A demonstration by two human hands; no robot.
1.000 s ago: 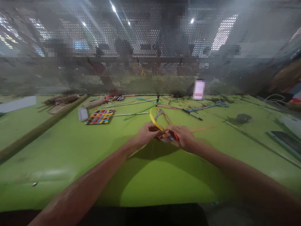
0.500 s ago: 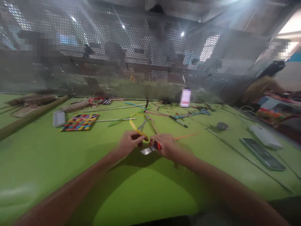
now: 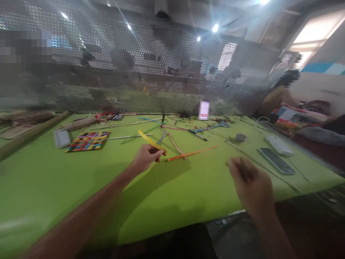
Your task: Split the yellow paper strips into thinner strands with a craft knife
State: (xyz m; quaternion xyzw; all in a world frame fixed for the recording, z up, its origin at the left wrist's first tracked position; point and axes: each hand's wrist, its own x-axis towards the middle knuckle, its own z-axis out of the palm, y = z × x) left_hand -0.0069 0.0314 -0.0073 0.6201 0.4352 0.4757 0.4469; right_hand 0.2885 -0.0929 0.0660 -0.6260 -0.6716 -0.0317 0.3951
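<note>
Our left hand (image 3: 147, 158) pinches one yellow strip (image 3: 151, 141) between thumb and fingertips, above the green table (image 3: 67, 187); the strip rises up and left from the fingers. Our right hand (image 3: 252, 187) hovers over the table's near edge, well apart from the strip, too blurred for us to tell how its fingers stand. We count one orange strip (image 3: 192, 153) lying just right of the left hand, one pink strip (image 3: 175, 143) behind it, one woven mat (image 3: 87, 140) to the left, and two flat devices, one dark phone (image 3: 276, 160) and one white case (image 3: 279, 145), at the right.
</note>
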